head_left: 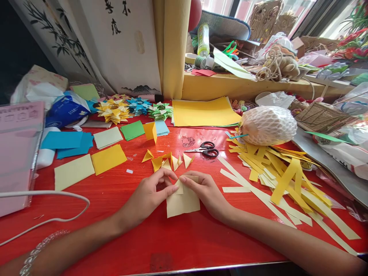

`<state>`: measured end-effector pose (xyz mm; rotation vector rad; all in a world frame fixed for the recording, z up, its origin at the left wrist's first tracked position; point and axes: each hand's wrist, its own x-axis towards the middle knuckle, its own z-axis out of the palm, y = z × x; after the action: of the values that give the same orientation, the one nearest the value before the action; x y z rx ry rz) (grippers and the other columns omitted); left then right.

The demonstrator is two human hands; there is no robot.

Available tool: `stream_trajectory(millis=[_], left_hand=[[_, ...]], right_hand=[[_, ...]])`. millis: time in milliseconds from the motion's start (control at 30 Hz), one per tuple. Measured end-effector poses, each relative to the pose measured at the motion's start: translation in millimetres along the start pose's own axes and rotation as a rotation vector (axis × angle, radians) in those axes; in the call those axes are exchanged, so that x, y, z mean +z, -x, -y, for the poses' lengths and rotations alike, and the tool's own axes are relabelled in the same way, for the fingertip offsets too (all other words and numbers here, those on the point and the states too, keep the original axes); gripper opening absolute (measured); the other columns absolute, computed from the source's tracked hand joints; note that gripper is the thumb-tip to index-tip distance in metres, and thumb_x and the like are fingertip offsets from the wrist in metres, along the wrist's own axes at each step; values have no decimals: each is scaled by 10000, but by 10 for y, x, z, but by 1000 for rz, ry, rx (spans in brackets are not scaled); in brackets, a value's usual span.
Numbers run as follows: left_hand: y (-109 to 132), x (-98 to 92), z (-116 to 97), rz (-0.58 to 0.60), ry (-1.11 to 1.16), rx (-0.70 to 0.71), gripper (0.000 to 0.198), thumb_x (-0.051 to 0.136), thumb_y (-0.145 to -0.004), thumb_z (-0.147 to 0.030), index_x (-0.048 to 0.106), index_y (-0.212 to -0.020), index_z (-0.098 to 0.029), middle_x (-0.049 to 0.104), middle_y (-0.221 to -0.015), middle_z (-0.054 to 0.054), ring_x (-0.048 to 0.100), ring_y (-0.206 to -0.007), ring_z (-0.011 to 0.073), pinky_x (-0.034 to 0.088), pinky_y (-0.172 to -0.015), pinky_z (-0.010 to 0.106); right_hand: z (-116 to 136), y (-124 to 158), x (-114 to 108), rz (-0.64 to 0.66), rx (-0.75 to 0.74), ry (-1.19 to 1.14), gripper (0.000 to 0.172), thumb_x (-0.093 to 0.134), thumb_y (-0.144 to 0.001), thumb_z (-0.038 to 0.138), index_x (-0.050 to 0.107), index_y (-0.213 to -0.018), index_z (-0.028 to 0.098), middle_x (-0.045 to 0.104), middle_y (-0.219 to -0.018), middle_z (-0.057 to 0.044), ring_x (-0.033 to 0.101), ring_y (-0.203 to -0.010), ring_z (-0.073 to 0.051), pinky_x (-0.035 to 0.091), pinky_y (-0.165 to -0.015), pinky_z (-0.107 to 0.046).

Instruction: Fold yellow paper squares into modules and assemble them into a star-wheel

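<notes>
A pale yellow paper square [183, 201] lies flat on the red table [120, 234], near its front edge; the left hand [149, 195] and the right hand [205, 191] both pinch its upper corner, folded over, with the fingertips meeting; just behind lie small folded triangles [168, 161], then black scissors [205, 149]; yellow paper strips [276, 168] are at the right.
</notes>
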<state>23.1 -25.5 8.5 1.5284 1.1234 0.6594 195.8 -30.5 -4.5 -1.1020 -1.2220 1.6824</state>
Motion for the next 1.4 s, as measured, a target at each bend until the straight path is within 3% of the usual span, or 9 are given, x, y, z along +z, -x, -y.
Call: stream_trajectory(millis=[167, 300, 533, 667, 867, 1067, 1233, 1400], left_hand=[[-12, -31, 5, -77, 31, 30, 182, 518, -823, -333, 492, -973, -233, 509, -710, -45, 495, -694, 112, 389, -632, 210], [-40, -50, 14, -66, 14, 13, 212, 519, -823, -345, 498, -1007, -243, 490, -693, -51, 482, -682, 111, 376, -623, 209], [-41, -68, -33, -16, -19, -41, 264, 475, -827, -423, 559, -749, -185, 553, -731, -18, 489, -696, 134, 379, -623, 225], [-54, -72, -20, -35, -24, -43, 269, 459, -828, -426, 556, -762, -184, 548, -729, -19, 484, -697, 138, 381, -635, 229], [-83, -90, 28, 49, -82, -25, 270, 470, -819, -414, 496, -694, -175, 447, -648, -37, 412, -610, 114, 335, -563, 225], [-104, -71, 57, 53, 130, 12, 140, 544, -785, -300, 461, -819, -193, 441, -738, -41, 456, -684, 104, 384, -633, 218], [-116, -73, 66, 22, 153, -49, 284, 594, -753, -307, 449, -975, -206, 487, -740, -41, 508, -701, 117, 414, -659, 240], [-100, -85, 15, 45, 133, -87, 222, 524, -798, -366, 550, -726, -158, 509, -632, -32, 485, -593, 109, 399, -582, 228]], right_hand=[[3, -8, 18, 33, -26, -87, 223, 608, -772, 312, 534, -932, 175, 598, -881, -22, 562, -771, -125, 443, -649, -221], [-11, -5, 20, 59, -79, -59, 296, 606, -774, 271, 468, -1031, 220, 572, -855, -2, 561, -771, -130, 457, -652, -236], [-6, 16, 10, 108, -56, 49, 386, 605, -772, 251, 430, -1116, 254, 534, -751, 26, 539, -674, -106, 456, -591, -211], [-15, 0, 19, 71, -57, 6, 360, 603, -769, 261, 425, -1082, 237, 564, -857, -6, 568, -746, -132, 477, -641, -241], [-20, -8, 29, -51, -59, -22, 297, 588, -778, 288, 430, -1023, 237, 583, -921, -29, 582, -770, -152, 482, -647, -252], [-11, -19, 15, -59, -41, -23, 322, 600, -766, 294, 440, -1039, 235, 582, -889, -20, 571, -703, -133, 456, -573, -218], [0, -45, -15, 37, -25, -15, 404, 610, -759, 303, 418, -1108, 238, 582, -864, -15, 594, -733, -151, 482, -623, -256], [-1, -57, -35, 81, -32, 48, 439, 630, -739, 306, 451, -1133, 232, 598, -949, -36, 593, -836, -176, 484, -692, -281]])
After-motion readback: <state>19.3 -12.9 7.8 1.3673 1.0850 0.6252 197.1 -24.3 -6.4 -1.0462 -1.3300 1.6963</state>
